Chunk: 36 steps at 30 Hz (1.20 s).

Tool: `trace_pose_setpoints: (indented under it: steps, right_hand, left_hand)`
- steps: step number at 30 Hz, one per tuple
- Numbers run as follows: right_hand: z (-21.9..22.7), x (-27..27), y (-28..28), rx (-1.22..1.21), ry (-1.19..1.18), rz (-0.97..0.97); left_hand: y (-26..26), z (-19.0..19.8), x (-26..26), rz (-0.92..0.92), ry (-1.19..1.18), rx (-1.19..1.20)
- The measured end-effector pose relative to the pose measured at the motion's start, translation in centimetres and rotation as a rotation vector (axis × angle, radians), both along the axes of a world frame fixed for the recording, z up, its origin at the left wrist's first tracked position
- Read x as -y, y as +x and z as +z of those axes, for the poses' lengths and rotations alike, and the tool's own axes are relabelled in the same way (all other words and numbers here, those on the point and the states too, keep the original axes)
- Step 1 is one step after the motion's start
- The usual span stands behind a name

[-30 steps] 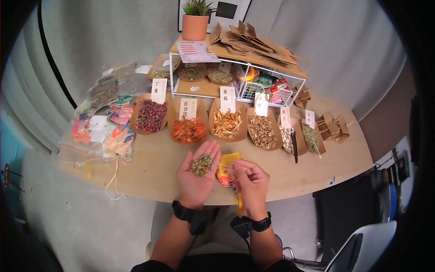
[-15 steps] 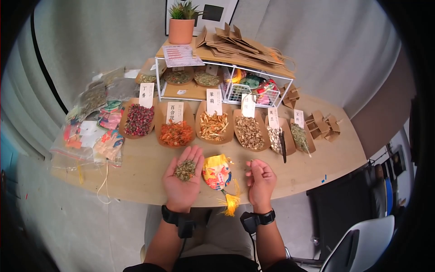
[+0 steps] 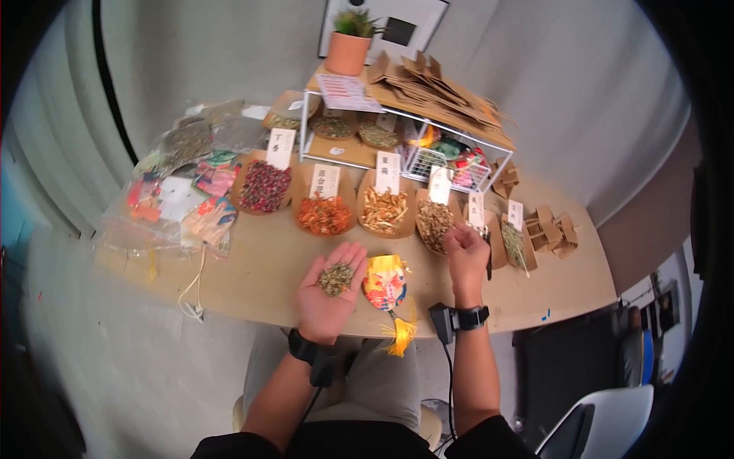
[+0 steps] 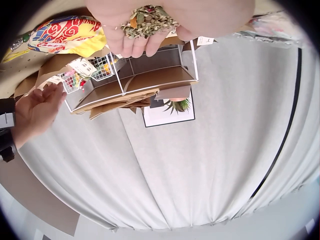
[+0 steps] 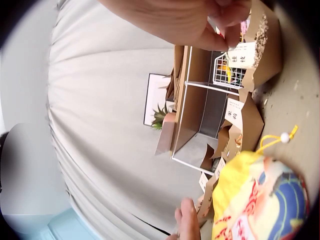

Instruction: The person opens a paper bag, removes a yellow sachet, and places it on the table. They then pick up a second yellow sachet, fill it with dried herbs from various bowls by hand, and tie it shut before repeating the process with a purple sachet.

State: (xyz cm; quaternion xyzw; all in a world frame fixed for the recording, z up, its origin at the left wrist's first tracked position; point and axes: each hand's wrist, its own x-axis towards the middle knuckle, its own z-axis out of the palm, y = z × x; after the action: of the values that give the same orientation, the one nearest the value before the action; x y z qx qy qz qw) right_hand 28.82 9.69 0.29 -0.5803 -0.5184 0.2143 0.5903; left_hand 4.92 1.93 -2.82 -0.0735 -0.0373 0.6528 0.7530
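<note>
1. One small heap of dried herbs [image 3: 336, 278] lies in the left hand [image 3: 330, 294], palm up and fingers spread, above the counter [image 3: 260, 275] edge.
2. The right hand [image 3: 466, 256] reaches over a paper tray [image 3: 436, 223]; its fingers look curled, pinching nothing I can see.
3. The pouch [image 3: 384, 282] lies between both hands.
4. If the palm tilts, I think the herbs may spill.

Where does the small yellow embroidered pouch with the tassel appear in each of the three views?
Head view: the yellow pouch lies on the table's near edge, between the left hand and the right hand.
Left wrist view: the pouch is at the upper left, beside the palm that carries the dried herbs.
Right wrist view: the pouch fills the lower right corner.
Shared landmark: the white wire rack, seen in all three.
</note>
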Motion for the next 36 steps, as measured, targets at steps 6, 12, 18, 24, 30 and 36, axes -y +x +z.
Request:
trace_pose_setpoints:
  steps: [6,12,18,24,30,36]
  right_hand:
    - [2.8,8.4,-9.8,0.229,-0.126,0.402]
    - [2.6,9.5,-14.0,0.561,-0.042,0.462]
    - [2.0,9.3,-14.6,0.62,0.012,0.443]
    - [2.0,9.4,-14.2,0.561,0.009,0.368]
    - [1.5,9.6,-13.9,0.257,-0.152,0.37]
    - [1.4,9.6,-14.4,0.22,-0.053,0.41]
  left_hand:
    - [0.1,-0.1,0.0,0.017,0.053,-0.13]
    - [0.0,0.1,0.2,0.027,0.072,-0.247]
    - [0.0,0.3,0.3,0.03,0.052,-0.264]
    - [0.1,0.3,0.3,0.02,0.019,-0.202]
    - [0.1,-0.4,0.1,0.014,0.059,-0.209]
    - [0.0,-0.1,0.3,0.004,0.049,-0.204]
